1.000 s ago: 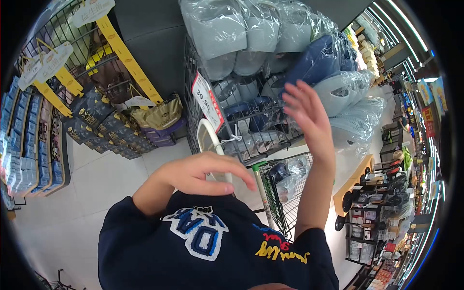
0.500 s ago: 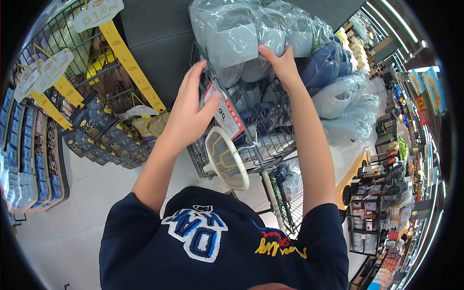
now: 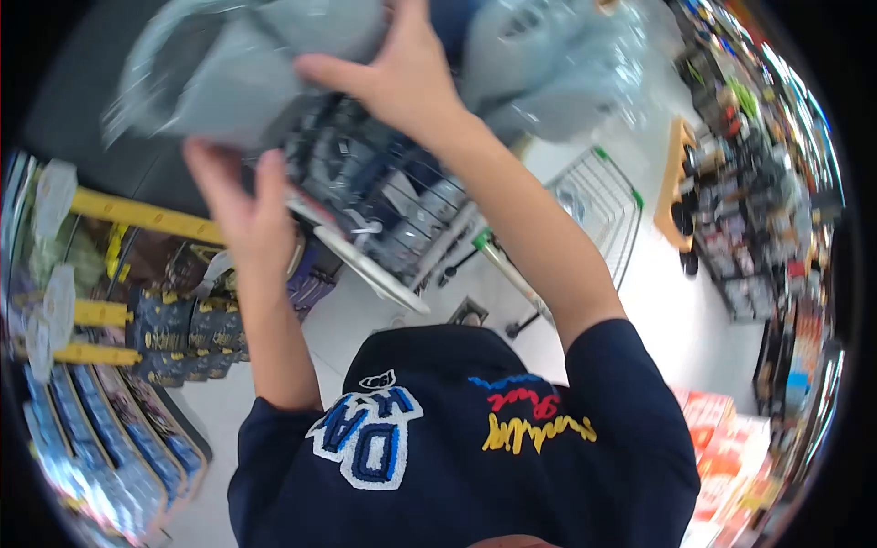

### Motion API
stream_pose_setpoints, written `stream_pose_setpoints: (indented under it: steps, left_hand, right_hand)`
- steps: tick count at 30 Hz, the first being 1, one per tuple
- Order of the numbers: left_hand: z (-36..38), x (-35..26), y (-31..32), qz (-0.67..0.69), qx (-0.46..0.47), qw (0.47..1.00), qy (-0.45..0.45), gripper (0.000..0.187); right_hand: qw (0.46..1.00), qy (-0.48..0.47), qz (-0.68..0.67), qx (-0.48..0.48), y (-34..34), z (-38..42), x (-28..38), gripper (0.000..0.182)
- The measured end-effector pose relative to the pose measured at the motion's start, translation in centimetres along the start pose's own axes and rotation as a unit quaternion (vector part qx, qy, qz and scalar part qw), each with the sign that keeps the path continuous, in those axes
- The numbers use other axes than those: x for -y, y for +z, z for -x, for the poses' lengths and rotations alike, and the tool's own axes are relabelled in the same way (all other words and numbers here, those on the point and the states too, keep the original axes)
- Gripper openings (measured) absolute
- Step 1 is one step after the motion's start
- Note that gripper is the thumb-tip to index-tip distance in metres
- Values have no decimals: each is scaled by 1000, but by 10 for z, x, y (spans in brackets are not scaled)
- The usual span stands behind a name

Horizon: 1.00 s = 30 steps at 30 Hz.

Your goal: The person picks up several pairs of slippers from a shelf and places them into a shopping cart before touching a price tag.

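Note:
Grey items in clear plastic (image 3: 242, 82), which look like slippers, fill the top left and are blurred. My left hand (image 3: 242, 201) is at their lower edge, thumb and fingers apart; whether the fingertips touch the plastic is unclear. Against their right side is my right hand (image 3: 411, 78), its thumb stretched left and its other fingers pointing up, partly cut off by the frame. Below them a wire basket (image 3: 425, 242) holds dark and grey packed items. A white oval racket-like object (image 3: 370, 269) hangs at its front.
More wrapped grey items (image 3: 557, 68) lie at the upper right. A shopping cart (image 3: 607, 215) with green corners stands right of the basket. On the left are a rack with yellow strips (image 3: 146, 212) and shelves of blue packs (image 3: 100, 438). Red-and-white boxes (image 3: 722, 438) are at lower right.
The view has turned and shifted, so the basket appears further left. My left hand has moved up to the lower edge of the wrapped grey items. My right hand remains beside them, its thumb spread wide.

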<state>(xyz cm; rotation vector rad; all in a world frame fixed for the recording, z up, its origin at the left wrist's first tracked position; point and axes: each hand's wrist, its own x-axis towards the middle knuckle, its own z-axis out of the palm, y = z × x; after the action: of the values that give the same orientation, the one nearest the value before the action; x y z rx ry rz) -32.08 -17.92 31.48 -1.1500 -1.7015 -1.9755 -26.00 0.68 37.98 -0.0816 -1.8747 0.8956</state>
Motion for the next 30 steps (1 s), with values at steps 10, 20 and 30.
stream_pose_setpoints:
  steps: [10, 20, 30]
  left_hand:
    - [18, -74, 32, -9, -64, 971, 230, 73]
    - [51, -115, 127, -70, -38, 882, 464, 86]
    - [162, -149, 291, -162, 182, 830, 502, 93]
  right_hand:
    - [980, -140, -98, -98, -77, 51, 28, 139]
    - [889, 67, -454, -18, -205, 137, -8, 139]
    - [860, 113, -483, -120, -336, 215, -82, 133]
